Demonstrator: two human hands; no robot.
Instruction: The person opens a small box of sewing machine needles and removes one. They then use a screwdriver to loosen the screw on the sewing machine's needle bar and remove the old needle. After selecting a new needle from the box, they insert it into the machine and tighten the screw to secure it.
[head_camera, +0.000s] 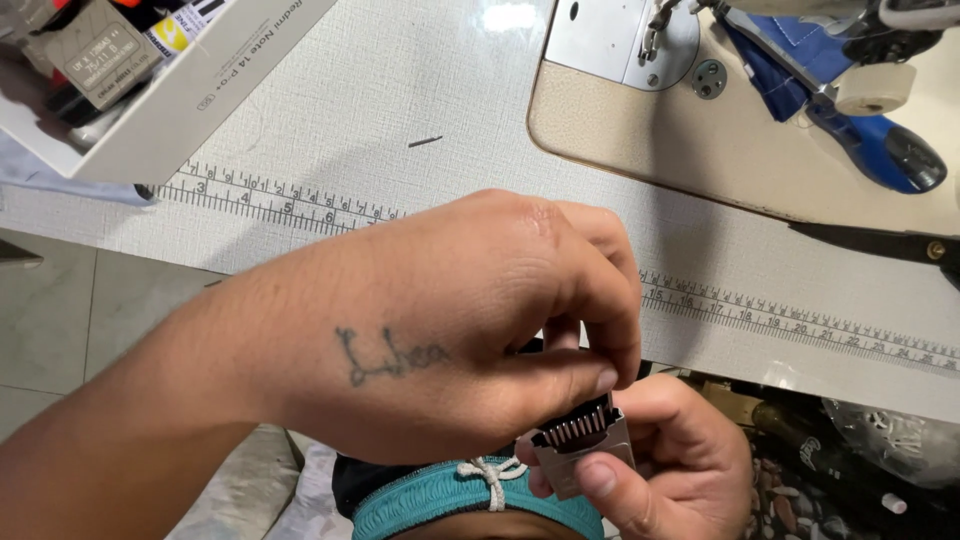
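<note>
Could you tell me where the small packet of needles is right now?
In the head view, the needle packet is low and right of centre, held in the right hand, with the left hand pinching at its top.

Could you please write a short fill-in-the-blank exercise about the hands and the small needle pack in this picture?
1. The right hand holds a small grey ____ of needles.
2. The left hand reaches it from ____.
3. A printed ____ runs along the table edge.
4. The sewing machine stands at the upper ____.

Answers: pack; above; ruler; right
</note>
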